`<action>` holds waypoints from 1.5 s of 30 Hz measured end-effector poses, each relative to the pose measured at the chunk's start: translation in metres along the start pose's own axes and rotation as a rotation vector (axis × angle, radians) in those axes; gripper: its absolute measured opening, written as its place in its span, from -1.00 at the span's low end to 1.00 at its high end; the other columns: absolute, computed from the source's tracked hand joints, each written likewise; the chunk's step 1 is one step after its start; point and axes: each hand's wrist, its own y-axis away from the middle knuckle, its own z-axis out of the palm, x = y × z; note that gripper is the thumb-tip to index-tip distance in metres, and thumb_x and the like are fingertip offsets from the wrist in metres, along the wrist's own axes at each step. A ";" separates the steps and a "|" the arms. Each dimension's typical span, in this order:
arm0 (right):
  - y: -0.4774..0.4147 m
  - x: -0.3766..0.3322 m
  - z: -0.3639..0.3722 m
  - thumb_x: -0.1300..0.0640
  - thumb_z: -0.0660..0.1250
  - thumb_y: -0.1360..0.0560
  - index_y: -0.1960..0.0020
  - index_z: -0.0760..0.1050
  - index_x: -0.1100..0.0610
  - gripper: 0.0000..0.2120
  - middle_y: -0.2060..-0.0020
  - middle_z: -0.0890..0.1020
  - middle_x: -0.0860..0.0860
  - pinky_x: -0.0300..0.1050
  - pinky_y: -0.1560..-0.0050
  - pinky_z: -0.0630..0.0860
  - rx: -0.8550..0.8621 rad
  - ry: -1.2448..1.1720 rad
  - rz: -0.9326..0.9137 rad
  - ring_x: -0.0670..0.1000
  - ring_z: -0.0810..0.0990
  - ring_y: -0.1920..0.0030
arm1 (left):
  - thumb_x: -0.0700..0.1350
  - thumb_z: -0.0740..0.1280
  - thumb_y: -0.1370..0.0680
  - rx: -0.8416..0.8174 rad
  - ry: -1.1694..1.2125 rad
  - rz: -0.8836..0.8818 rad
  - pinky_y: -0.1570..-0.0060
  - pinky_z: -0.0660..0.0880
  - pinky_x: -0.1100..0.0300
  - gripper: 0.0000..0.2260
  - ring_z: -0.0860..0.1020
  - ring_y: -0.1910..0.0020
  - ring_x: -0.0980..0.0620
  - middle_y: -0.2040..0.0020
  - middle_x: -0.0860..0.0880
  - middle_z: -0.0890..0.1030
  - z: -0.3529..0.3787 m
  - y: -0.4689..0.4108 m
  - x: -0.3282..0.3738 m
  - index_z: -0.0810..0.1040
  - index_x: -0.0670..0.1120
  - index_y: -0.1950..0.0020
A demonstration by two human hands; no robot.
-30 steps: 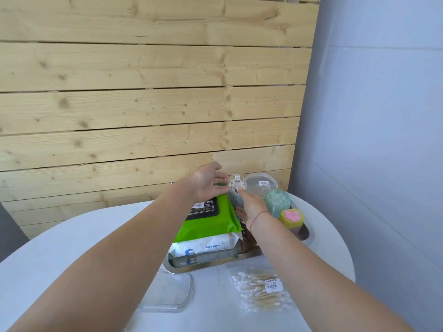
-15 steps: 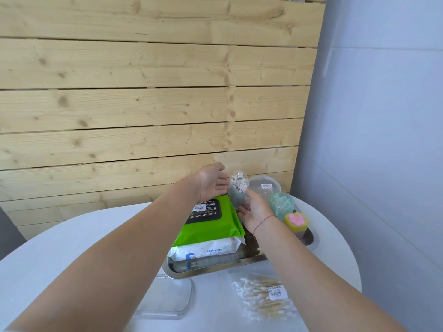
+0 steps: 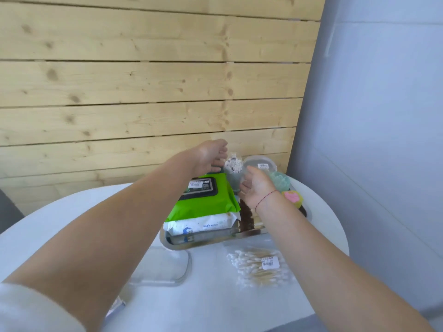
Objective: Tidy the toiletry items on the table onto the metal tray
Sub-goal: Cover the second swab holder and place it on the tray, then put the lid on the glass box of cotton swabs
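Swabs are standing in a clear plastic cylinder on the shiny metal tray; left grip is hanging loosely curled, right grip is hovering wide open beside it, contact unclear.

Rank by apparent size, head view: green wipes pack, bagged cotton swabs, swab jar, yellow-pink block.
1. green wipes pack
2. bagged cotton swabs, nearer the camera, so unsure
3. swab jar
4. yellow-pink block

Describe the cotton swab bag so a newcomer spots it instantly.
Start at the metal tray on the white round table. Just off its near edge lies the cotton swab bag: flat, clear, white barcode sticker, unlike the upright swab jar at the tray's far end.
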 end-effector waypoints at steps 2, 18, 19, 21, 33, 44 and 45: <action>0.011 -0.005 -0.001 0.08 0.15 -0.58 0.08 0.43 0.09 -0.87 0.30 0.31 0.00 -0.20 0.33 0.24 0.009 0.073 -0.075 -0.04 0.29 0.33 | -0.02 0.10 -0.61 0.054 0.064 0.032 0.08 0.37 0.14 -0.80 0.41 0.25 0.01 0.12 -0.04 0.45 -0.010 0.016 0.004 0.43 -0.10 0.07; 0.124 0.149 0.041 -0.01 0.27 -0.43 -0.35 0.29 0.04 -0.49 -0.32 0.38 -0.02 0.02 -0.29 0.11 -0.647 2.055 -1.188 0.09 0.21 -0.39 | 0.29 0.39 -0.34 0.058 -0.586 -0.012 -0.36 0.18 0.16 -0.20 0.16 -0.45 0.17 -0.48 0.17 0.22 -0.178 0.256 -0.147 0.12 0.17 -0.50; 0.121 0.151 0.048 -0.04 0.28 -0.42 -0.32 0.32 0.06 -0.49 -0.30 0.40 0.00 0.04 -0.29 0.10 -0.643 2.089 -1.180 0.10 0.22 -0.38 | 0.34 0.42 -0.27 0.022 -0.606 0.000 -0.42 0.12 0.11 -0.06 0.06 -0.49 0.18 -0.52 0.20 0.10 -0.184 0.265 -0.156 -0.01 0.23 -0.51; 0.118 0.155 0.064 -0.09 0.29 -0.41 -0.28 0.35 0.11 -0.50 -0.25 0.44 0.05 0.09 -0.34 0.06 -0.612 2.184 -1.123 0.12 0.21 -0.40 | 0.39 0.46 -0.15 -0.005 -0.645 0.042 -0.47 0.04 0.05 0.10 -0.07 -0.51 0.22 -0.52 0.26 -0.08 -0.195 0.284 -0.176 -0.20 0.32 -0.47; 0.106 0.165 0.087 -0.20 0.26 -0.41 -0.32 0.33 0.12 -0.41 -0.22 0.49 0.12 0.15 -0.48 -0.11 -0.467 2.183 -0.979 0.15 0.33 -0.36 | 0.19 0.61 -0.10 0.138 -0.407 0.150 -0.42 0.00 0.22 0.34 -0.12 -0.49 0.27 -0.55 0.13 -0.17 -0.177 0.303 -0.256 -0.48 0.31 -0.39; 0.139 0.130 0.118 -0.10 0.41 -0.41 -0.37 0.38 0.04 -0.41 -0.07 0.51 0.05 -0.11 -0.05 0.48 -0.513 1.165 -0.500 0.01 0.53 0.00 | 0.05 0.64 -0.12 0.522 -0.179 0.297 -0.39 0.16 0.19 0.32 0.12 -0.46 0.10 -0.41 0.02 0.15 -0.133 0.285 -0.264 -0.34 0.09 -0.50; 0.145 0.127 0.124 -0.13 0.41 -0.40 -0.36 0.39 0.04 -0.42 -0.05 0.52 0.04 -0.12 0.02 0.53 -0.549 1.112 -0.423 -0.02 0.53 0.04 | 0.08 0.64 -0.11 0.545 -0.187 0.298 -0.42 0.16 0.14 0.33 0.11 -0.47 0.08 -0.43 -0.01 0.14 -0.130 0.284 -0.262 -0.35 0.07 -0.50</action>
